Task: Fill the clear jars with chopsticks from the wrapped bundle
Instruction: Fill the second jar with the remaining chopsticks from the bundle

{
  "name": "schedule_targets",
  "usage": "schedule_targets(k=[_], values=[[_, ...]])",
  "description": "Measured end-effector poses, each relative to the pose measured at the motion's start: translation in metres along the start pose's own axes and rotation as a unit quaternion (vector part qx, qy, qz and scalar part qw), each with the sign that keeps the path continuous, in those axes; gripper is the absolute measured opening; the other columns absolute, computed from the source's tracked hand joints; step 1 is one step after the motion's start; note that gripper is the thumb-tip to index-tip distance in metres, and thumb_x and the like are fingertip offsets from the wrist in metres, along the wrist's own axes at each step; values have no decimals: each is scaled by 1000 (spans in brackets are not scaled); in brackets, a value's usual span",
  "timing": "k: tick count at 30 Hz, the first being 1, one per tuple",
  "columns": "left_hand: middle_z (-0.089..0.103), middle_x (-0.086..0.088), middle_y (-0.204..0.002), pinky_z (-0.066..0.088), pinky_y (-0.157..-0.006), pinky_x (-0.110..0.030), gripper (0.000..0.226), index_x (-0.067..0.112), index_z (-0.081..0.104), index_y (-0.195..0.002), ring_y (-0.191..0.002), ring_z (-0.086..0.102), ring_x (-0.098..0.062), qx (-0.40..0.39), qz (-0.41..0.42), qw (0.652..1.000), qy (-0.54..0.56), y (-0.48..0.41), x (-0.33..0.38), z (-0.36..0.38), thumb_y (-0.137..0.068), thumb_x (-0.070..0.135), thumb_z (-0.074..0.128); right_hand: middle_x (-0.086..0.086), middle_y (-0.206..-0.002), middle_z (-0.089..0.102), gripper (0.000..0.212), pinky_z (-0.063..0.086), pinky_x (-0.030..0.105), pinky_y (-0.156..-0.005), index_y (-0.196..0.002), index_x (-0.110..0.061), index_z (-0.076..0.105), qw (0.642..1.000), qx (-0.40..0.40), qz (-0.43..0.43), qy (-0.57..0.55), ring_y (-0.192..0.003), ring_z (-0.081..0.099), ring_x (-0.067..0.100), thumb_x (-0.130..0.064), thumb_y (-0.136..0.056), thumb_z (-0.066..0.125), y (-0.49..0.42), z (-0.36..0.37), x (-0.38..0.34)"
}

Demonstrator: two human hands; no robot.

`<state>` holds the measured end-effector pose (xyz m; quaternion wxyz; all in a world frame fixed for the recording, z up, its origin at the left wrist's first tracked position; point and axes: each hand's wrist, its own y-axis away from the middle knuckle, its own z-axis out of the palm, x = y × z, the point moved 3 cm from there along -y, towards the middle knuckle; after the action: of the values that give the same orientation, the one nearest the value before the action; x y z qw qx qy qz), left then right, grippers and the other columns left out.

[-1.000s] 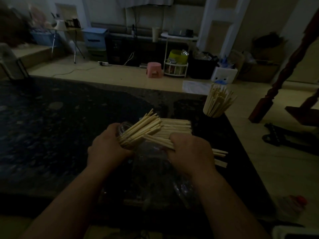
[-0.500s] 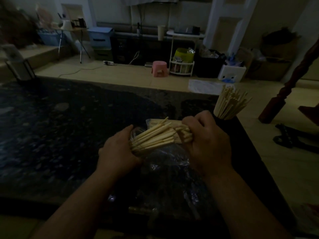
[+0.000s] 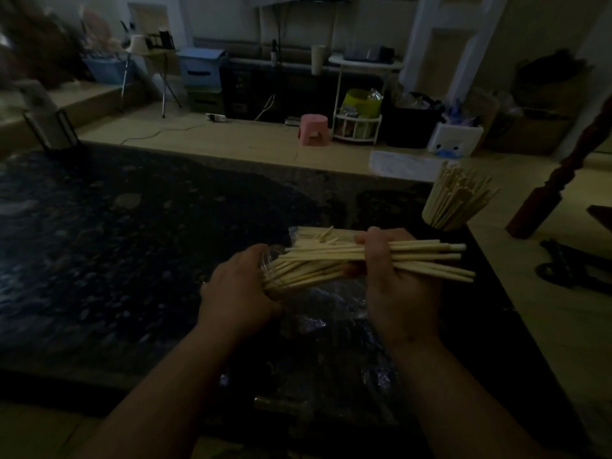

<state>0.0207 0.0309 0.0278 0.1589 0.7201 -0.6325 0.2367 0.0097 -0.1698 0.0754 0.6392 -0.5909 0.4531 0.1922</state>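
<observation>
Right hand (image 3: 400,286) clenched round a handful of pale wooden chopsticks (image 3: 427,255), held level with the thin ends pointing left. Left hand (image 3: 236,289) wraps the small clear plastic jar (image 3: 271,260), tipped on its side with its mouth facing right, likely so the sticks slide in lengthwise. Tips are just inside the mouth. Just behind lies the clear-wrapped bundle (image 3: 314,234) on the dark speckled stone counter (image 3: 132,243). At the far right corner a second clear jar (image 3: 445,217) stands upright, already packed. Judged about midway.

It looked like a dim, cluttered home. A dark speckled stone counter (image 3: 132,243) filled the foreground; across the tiled floor, a pink plastic stool (image 3: 313,129), white wire rack (image 3: 357,127) and blue storage boxes (image 3: 202,66) lined the far wall.
</observation>
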Motion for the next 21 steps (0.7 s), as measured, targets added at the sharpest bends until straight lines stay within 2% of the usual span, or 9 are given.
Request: schedule_targets(k=[2, 5, 10, 13, 16, 18, 21], values=[[55, 13, -118, 49, -90, -48, 81, 46, 42, -126, -108, 55, -17, -2, 0, 1000, 4, 0, 2, 0, -55, 45, 80, 3, -71, 69, 32, 58, 35, -63, -82, -18, 66, 996, 2, 70, -48, -66, 69, 20, -45, -94, 53, 2, 1, 0], [55, 11, -122, 48, -92, -49, 83, 44, 41, -130, -111, 54, -18, -1, 9, 1000, 2, 1, 5, -1, -57, 44, 80, -1, -62, 69, 23, 54, 22, -51, -78, -17, 65, 985, 1, 149, -92, -53, 67, 13, -24, -96, 55, 1, 2, 4], [53, 11, -127, 46, -93, -50, 83, 44, 39, -133, -113, 52, -18, -5, 28, 999, -18, 3, 9, -1, -61, 47, 80, -1, -59, 67, 19, 52, 24, -48, -76, -16, 66, 976, -18, 190, -103, -52, 64, 10, -19, -94, 60, -5, -1, 8], [52, 11, -127, 46, -94, -50, 82, 43, 39, -134, -114, 51, -17, -16, 40, 999, -9, 4, 9, 1, -63, 51, 79, -6, -75, 72, 9, 55, 27, -64, -77, -23, 69, 982, -46, 182, -38, -71, 69, 6, -24, -86, 70, -5, -1, 17], [50, 11, -130, 45, -96, -50, 88, 42, 37, -138, -118, 50, -17, -19, 51, 998, -14, 4, 9, 4, -61, 56, 78, -5, -81, 72, 8, 53, 22, -70, -81, -20, 70, 979, -58, 193, -16, -76, 67, 1, -26, -82, 75, -4, 1, 21], [51, 12, -129, 46, -96, -49, 88, 44, 36, -136, -118, 50, -17, -13, 57, 998, -9, 4, 9, 7, -60, 54, 78, -7, -75, 70, 10, 50, 20, -64, -78, -20, 68, 980, -29, 199, -15, -68, 65, -2, -27, -85, 72, -7, -2, 19], [52, 11, -127, 46, -95, -49, 86, 44, 37, -135, -117, 50, -17, -9, 56, 998, 1, 2, 7, 7, -59, 55, 77, -9, -52, 60, 22, 43, 22, -48, -69, -21, 60, 975, 57, 205, -69, -47, 56, 3, -22, -90, 65, -11, -9, 17]])
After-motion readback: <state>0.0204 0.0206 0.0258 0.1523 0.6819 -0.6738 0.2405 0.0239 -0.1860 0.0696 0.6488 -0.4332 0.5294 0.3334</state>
